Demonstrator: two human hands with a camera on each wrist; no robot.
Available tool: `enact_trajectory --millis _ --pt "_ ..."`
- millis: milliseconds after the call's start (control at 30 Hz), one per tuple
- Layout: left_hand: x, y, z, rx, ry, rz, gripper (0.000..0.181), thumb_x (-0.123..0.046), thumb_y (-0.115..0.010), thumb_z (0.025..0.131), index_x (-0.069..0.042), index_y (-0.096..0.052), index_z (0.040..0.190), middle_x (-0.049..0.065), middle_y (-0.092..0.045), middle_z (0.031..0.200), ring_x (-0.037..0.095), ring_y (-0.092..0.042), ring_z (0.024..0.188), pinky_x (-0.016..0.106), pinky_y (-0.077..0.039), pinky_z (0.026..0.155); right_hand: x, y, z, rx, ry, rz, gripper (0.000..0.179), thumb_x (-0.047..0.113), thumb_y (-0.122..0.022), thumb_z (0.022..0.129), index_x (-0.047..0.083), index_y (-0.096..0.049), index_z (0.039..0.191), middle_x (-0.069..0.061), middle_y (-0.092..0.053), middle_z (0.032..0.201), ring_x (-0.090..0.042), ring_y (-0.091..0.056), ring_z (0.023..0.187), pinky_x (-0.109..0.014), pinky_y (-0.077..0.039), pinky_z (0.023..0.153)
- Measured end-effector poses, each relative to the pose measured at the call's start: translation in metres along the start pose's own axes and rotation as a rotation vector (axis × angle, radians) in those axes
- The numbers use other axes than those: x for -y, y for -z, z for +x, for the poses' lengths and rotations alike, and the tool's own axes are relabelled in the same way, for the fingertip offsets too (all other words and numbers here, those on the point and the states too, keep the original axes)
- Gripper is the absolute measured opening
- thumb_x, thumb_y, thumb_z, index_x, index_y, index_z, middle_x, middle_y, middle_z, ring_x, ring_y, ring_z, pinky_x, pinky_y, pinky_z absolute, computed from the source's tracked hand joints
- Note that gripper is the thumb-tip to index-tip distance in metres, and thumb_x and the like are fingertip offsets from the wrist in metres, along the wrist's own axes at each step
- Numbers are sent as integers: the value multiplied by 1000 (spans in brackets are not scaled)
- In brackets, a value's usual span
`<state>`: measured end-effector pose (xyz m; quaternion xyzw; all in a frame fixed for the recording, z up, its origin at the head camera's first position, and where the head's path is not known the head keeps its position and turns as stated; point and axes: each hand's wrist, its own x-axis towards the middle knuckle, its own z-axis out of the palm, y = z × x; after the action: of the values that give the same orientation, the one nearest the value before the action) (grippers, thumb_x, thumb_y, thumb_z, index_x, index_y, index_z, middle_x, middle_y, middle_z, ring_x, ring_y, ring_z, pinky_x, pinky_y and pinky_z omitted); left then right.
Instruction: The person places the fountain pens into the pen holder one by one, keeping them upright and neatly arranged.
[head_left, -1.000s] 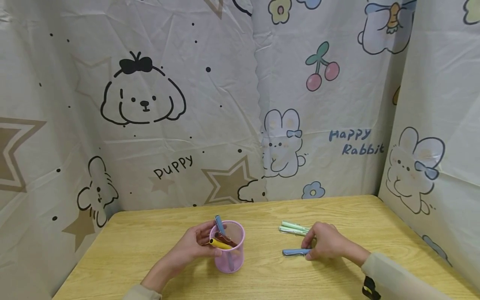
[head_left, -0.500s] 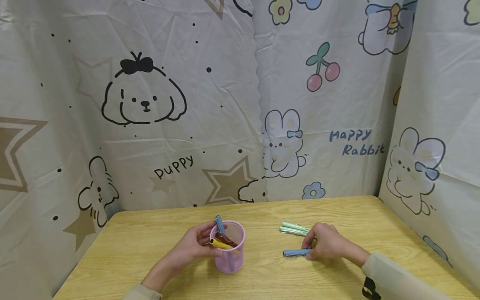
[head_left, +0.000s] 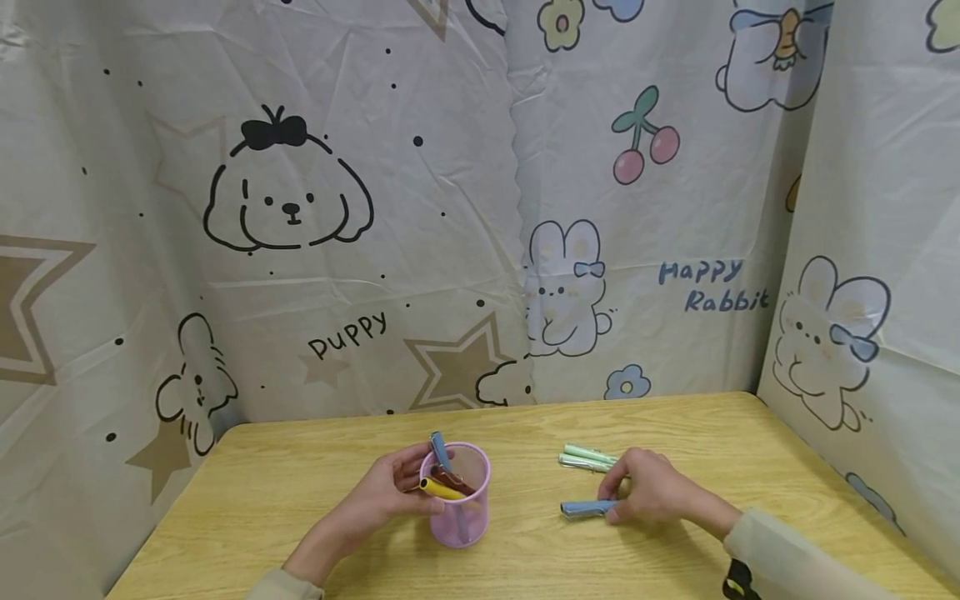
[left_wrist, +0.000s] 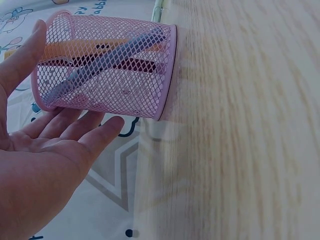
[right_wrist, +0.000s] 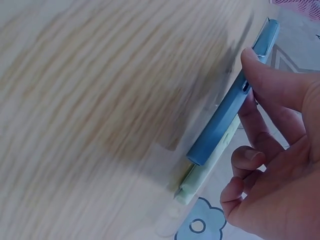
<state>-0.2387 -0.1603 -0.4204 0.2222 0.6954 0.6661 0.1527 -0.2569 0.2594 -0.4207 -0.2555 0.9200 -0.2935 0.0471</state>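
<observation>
A pink mesh pen holder (head_left: 477,521) stands upright on the table, with my left hand (head_left: 378,493) gripping its left side, thumb in front and fingers behind. Blue, yellow and dark red pens lean inside it; their lower parts show through the mesh (left_wrist: 120,100) in the left wrist view. To the right, my right hand (head_left: 651,490) pinches a blue pen (head_left: 583,508) between thumb and fingers. The right wrist view shows this pen (right_wrist: 220,122) close over the wood, its shadow beside it. Two pale green pens (head_left: 588,456) lie just behind, partly covered by the right hand.
The light wood table (head_left: 315,454) reaches back to a printed cloth (head_left: 420,275) hung behind it and along both sides. Bare wood separates the pen holder from the pens on the right.
My right hand has shifted slightly left with the blue pen. The left hand and the pen holder stay where they were.
</observation>
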Motion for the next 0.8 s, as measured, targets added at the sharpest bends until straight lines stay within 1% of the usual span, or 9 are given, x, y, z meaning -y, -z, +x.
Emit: enact_trajectory --millis 167,267,400,533,800 --pt "1 -1 0 10 -9 -20 89 -4 -82 91 11 -28 160 28 -44 158 36 -51 141 32 -48 109 5 -2 0 -1 15 32 21 10 -95 73 23 -81 80 15 -71 81 -19 -60 86 -44 -48 81" --pt "2 -1 0 13 -9 -28 88 -4 -82 91 11 -28 160 28 -44 158 35 -51 141 31 -49 108 8 -2 0 5 20 51 20 8 -94 74 22 -80 80 15 -71 79 -21 -61 87 -44 -48 82" --pt "2 -1 0 13 -8 -26 89 -5 -82 91 10 -28 160 28 -43 159 37 -49 142 34 -48 110 11 -2 1 8 17 75 20 5 -92 74 21 -80 80 14 -71 78 -25 -61 87 -39 -47 79" --pt "2 -1 0 10 -7 -23 89 -5 -82 92 10 -28 161 28 -42 160 37 -48 143 34 -48 110 11 -2 2 9 22 104 18 6 -92 77 20 -81 82 12 -71 80 -25 -60 86 -33 -45 75" --pt "1 -1 0 6 -7 -6 88 -6 -82 92 9 -29 161 27 -43 160 40 -45 145 36 -46 112 13 -1 3 -3 27 167 13 8 -90 80 17 -82 85 9 -73 83 -27 -61 89 -30 -45 76"
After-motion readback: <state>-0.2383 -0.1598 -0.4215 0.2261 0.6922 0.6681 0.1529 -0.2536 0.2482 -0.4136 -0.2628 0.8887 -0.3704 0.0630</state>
